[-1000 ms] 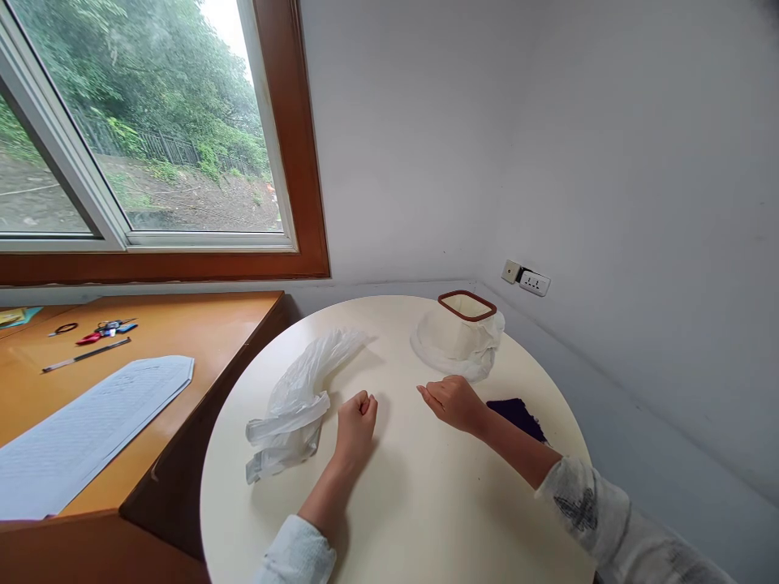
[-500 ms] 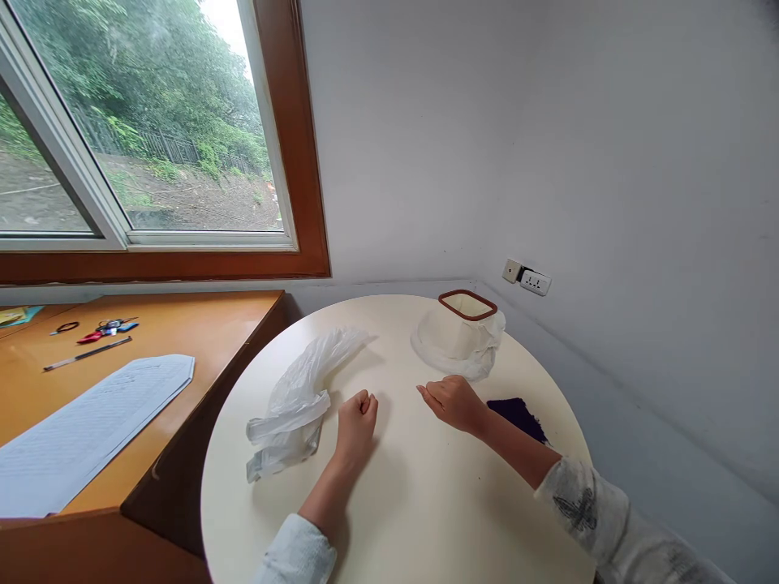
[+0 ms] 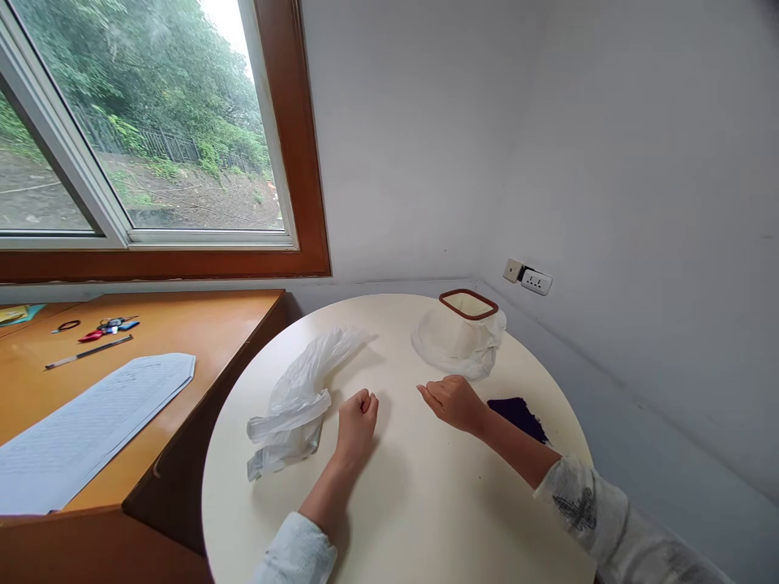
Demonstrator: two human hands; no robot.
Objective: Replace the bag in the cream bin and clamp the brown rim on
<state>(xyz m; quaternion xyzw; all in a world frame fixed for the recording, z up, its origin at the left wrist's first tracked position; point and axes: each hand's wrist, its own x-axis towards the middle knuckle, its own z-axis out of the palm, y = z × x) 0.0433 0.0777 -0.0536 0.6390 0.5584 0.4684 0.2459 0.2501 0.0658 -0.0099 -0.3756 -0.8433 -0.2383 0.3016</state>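
Observation:
My left hand is closed in a fist over the round table, with nothing showing in it. Just left of it lies a crumpled white plastic bag, which the hand does not hold. My right hand is also curled into a fist, its thumb side toward the left hand, and no object shows in it. Behind the right hand stands a small cream bin with a brown rim, a clear-white plastic bag around its lower part. A dark navy cloth lies partly hidden behind the right forearm.
The round cream table stands near the wall corner. A wall socket is at the right. On the left, a wooden desk holds paper sheets, a pen, keys and a black hair tie.

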